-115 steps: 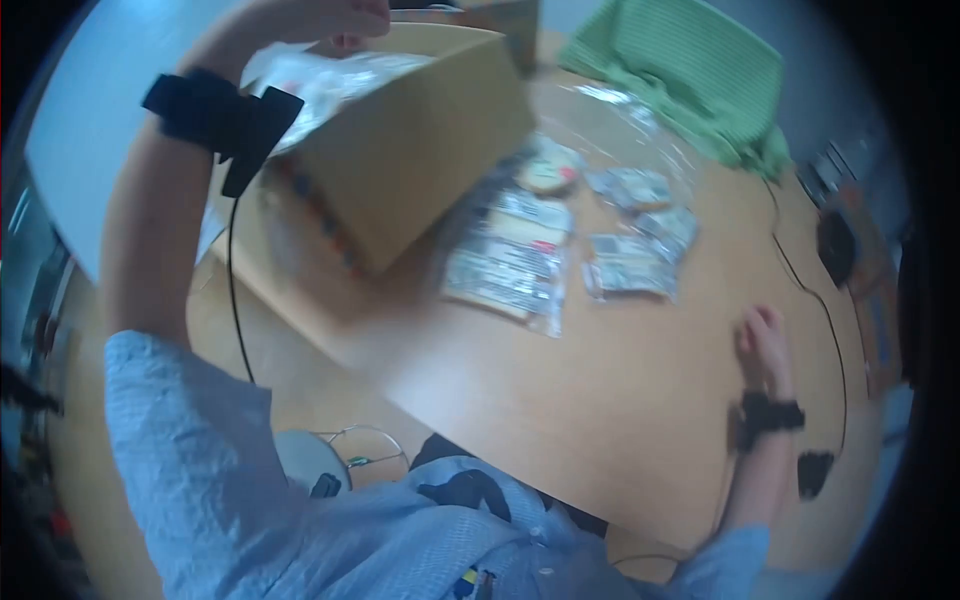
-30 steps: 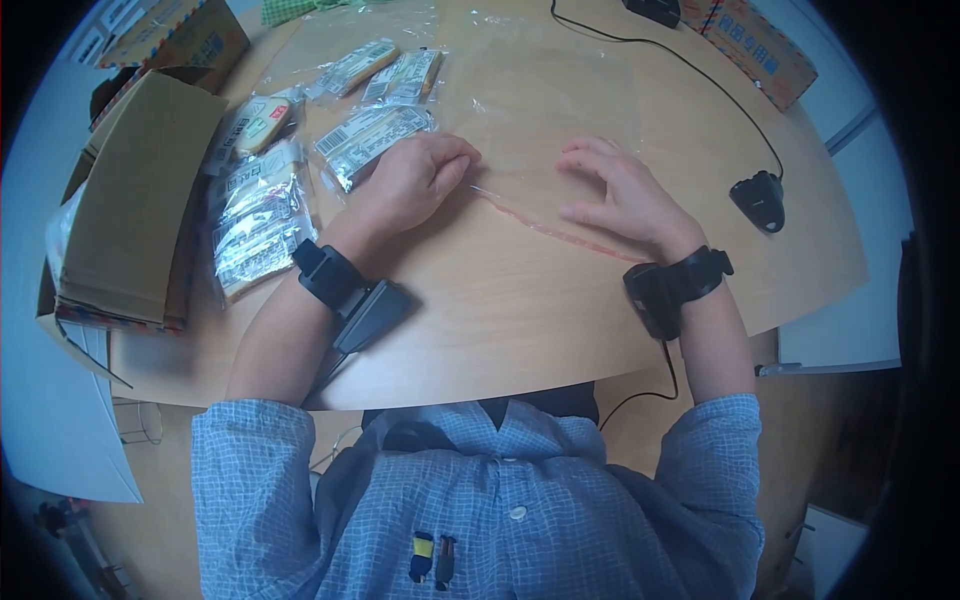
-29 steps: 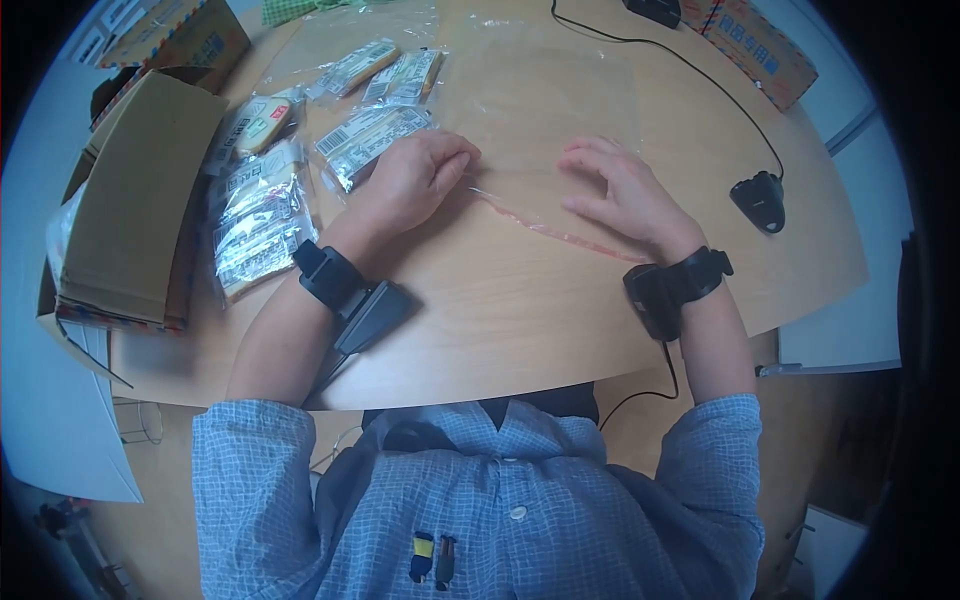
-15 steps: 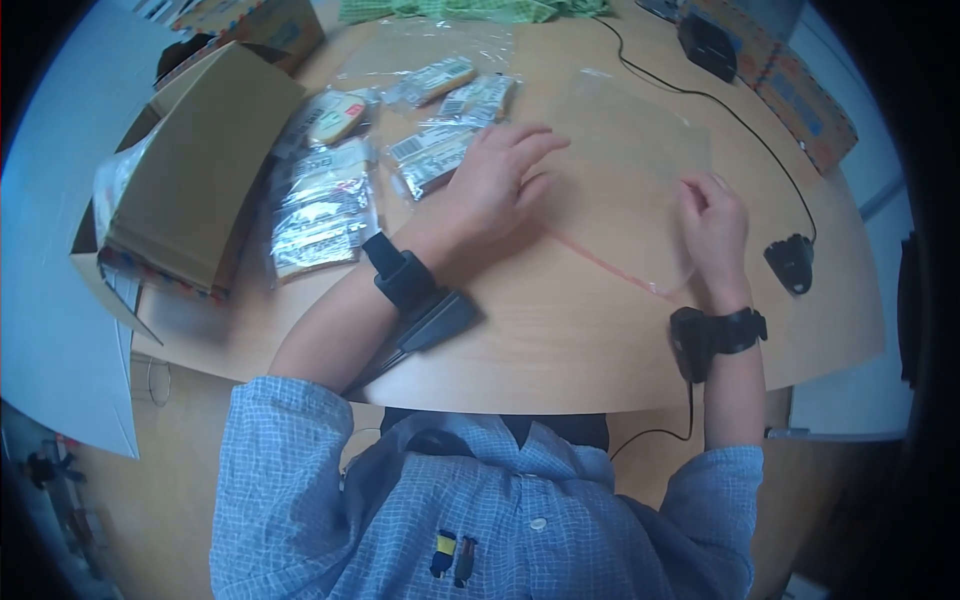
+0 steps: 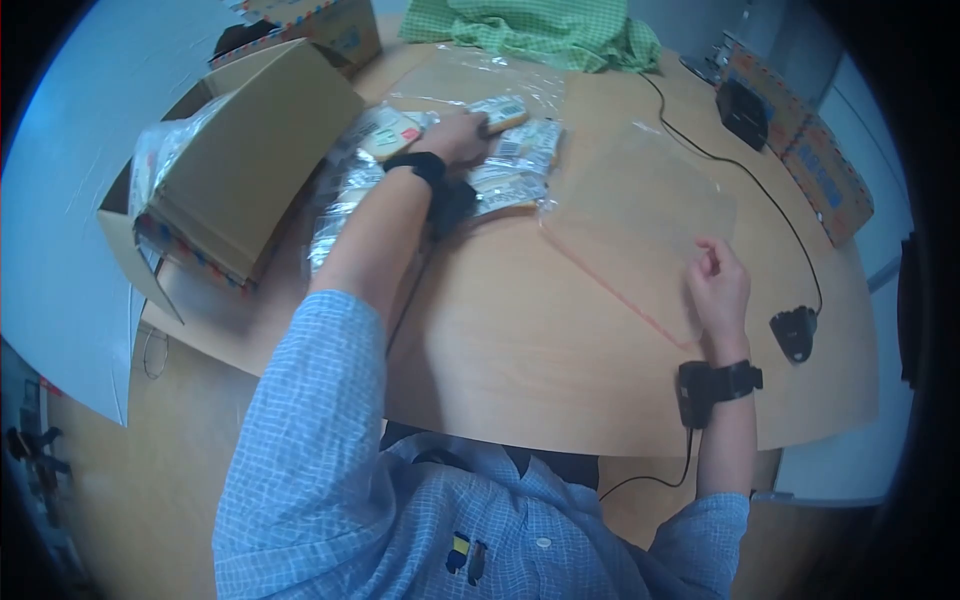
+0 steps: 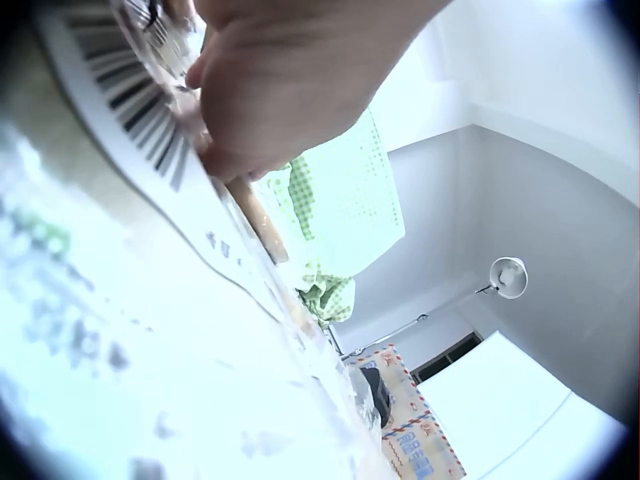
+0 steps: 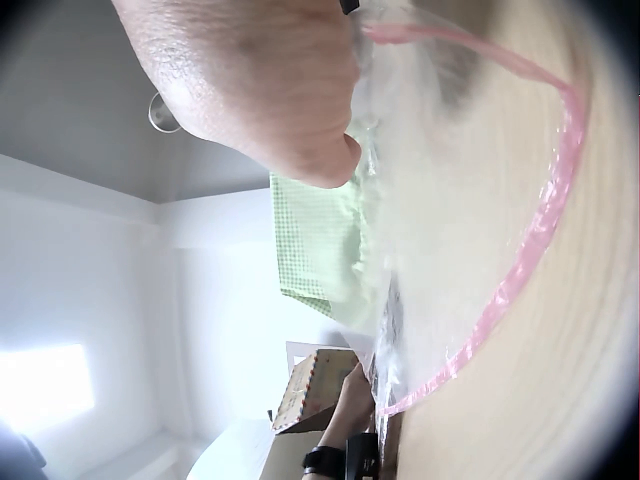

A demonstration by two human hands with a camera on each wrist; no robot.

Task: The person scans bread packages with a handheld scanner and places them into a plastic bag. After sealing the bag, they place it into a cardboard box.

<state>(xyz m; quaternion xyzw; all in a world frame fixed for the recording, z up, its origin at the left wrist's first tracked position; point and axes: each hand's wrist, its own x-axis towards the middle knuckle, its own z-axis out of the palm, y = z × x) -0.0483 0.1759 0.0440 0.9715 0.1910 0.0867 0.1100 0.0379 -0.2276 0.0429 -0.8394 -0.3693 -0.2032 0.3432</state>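
Observation:
My left hand (image 5: 458, 138) reaches across the packets on the table, its fingers curled round the near end of a small wrapped packet (image 5: 503, 113). In the left wrist view the left hand (image 6: 290, 90) is bent over crinkled wrapping, with its fingertips partly hidden. A large clear bag with a pink strip (image 5: 620, 292) along its near edge lies flat to the right of the packets. At the bag's right edge, the curled fingers of my right hand (image 5: 718, 290) pinch the film. The right wrist view shows the pink strip (image 7: 535, 235) curving below the right hand (image 7: 255, 85).
An open cardboard box (image 5: 255, 165) stands tilted at the left, with clear wrapping inside. Another box (image 5: 350, 35) is behind it. Green checked cloth (image 5: 540, 30) lies at the back. At the right are a cable, a black device (image 5: 795, 333) and a patterned box (image 5: 828, 180).
My left hand has moved from the bag's left corner to the far packet and taken hold of it. My right hand has shifted to the bag's right edge and curled. The head view has also shifted.

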